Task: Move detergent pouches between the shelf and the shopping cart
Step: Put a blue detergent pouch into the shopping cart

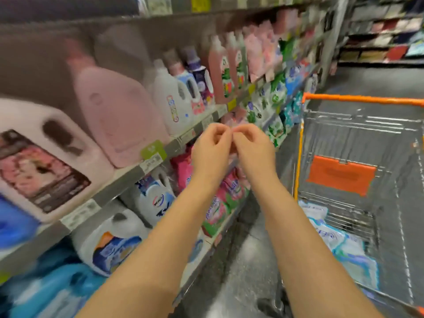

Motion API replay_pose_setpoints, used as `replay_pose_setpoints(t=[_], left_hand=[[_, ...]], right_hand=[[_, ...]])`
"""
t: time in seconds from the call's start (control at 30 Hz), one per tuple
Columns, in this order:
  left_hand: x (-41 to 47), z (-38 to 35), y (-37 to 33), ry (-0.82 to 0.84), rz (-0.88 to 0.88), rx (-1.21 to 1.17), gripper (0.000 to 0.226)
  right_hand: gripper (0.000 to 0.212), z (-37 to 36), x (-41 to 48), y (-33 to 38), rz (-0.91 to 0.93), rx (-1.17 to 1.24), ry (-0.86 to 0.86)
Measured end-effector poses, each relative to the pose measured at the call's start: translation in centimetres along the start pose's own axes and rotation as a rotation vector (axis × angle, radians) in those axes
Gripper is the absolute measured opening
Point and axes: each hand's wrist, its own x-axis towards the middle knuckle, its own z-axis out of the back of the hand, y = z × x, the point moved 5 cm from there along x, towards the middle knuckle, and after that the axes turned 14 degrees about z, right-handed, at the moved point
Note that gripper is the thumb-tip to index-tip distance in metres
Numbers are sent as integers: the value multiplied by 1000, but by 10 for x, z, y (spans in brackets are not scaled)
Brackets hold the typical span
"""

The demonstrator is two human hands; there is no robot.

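**Hands meet in mid-air between shelf and cart**

The left hand (210,149) and right hand (253,150) are raised side by side in front of the shelf (124,180). Their fingers are curled inward and the fingertips touch each other. Motion blur hides whether something thin is pinched between them or they hold nothing, so their grip cannot be told.

Neither hand touches a pouch. The pink pouches (221,203) stand packed upright on the lower shelf just below and behind the wrists, faces outward for easy picking. Blue-and-white pouches (344,242) lie flat in the near corner of the shopping cart (358,99), which is parked close alongside the shelf, probably so each transfer is a short swing.

Large jugs (119,115) fill the shelf above, with price tags (152,160) along its front edge.

By this pose the person seems to be between transfers, and which way the next pouch goes is not clear.
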Motion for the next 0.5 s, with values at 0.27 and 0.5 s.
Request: replay_pose_setpoints(t=[0.27, 0.5], left_hand=[[-76, 178, -108, -419, -192, 159, 13], [-148, 294, -156, -660, -218, 463, 10]], right_hand=[[19, -99, -24, 161, 423, 135, 406], [12, -163, -74, 267, 663, 211, 615]])
